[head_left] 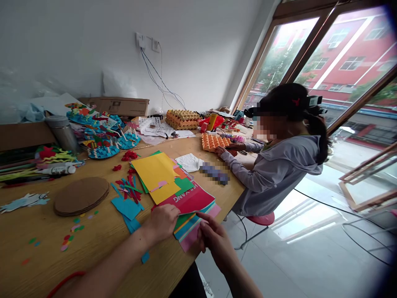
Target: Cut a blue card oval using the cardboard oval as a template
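Near the table's front edge lies a stack of coloured paper with a red packet (194,199) on top. Yellow sheets (155,169) and green scraps partly cover the packet. My left hand (163,223) rests at the packet's near left corner, its fingers curled around the edge. Over the stack's right corner is my right hand (214,238), forefinger stretched out and the fingers apart, with nothing seen in it. Blue paper pieces (127,209) and red and green strips (128,188) lie to the left of the stack.
Round cardboard discs (81,195) and small paper dots lie left on the table (102,240). Behind are blue paper crafts (102,151), a grey bottle (63,133) and egg trays (182,119). At right a seated person (279,161) touches an orange egg tray (213,142).
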Action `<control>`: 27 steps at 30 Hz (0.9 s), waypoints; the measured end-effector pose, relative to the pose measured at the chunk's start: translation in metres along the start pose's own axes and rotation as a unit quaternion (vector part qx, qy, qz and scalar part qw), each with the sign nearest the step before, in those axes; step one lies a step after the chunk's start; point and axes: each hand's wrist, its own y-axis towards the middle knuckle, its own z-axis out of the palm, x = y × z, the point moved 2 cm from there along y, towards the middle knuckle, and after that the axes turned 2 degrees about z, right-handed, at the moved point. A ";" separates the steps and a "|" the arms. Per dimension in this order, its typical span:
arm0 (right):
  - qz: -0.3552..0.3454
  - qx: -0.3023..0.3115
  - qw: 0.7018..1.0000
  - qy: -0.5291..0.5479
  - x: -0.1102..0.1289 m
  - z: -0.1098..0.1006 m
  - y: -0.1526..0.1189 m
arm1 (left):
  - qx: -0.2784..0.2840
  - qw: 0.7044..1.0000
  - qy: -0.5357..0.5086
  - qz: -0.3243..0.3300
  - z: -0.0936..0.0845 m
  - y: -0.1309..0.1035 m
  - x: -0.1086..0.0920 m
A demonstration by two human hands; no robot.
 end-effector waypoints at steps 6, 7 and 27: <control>-0.313 0.000 0.756 -0.575 0.005 -0.012 0.009 | -0.050 0.991 -0.057 -0.108 -0.002 0.008 0.022; -0.332 0.018 0.707 -0.624 0.006 -0.012 0.010 | -0.054 0.989 -0.062 -0.119 -0.002 0.008 0.025; -0.442 0.159 0.513 -0.718 0.022 -0.002 0.021 | -0.029 0.999 -0.046 0.005 0.003 -0.006 0.007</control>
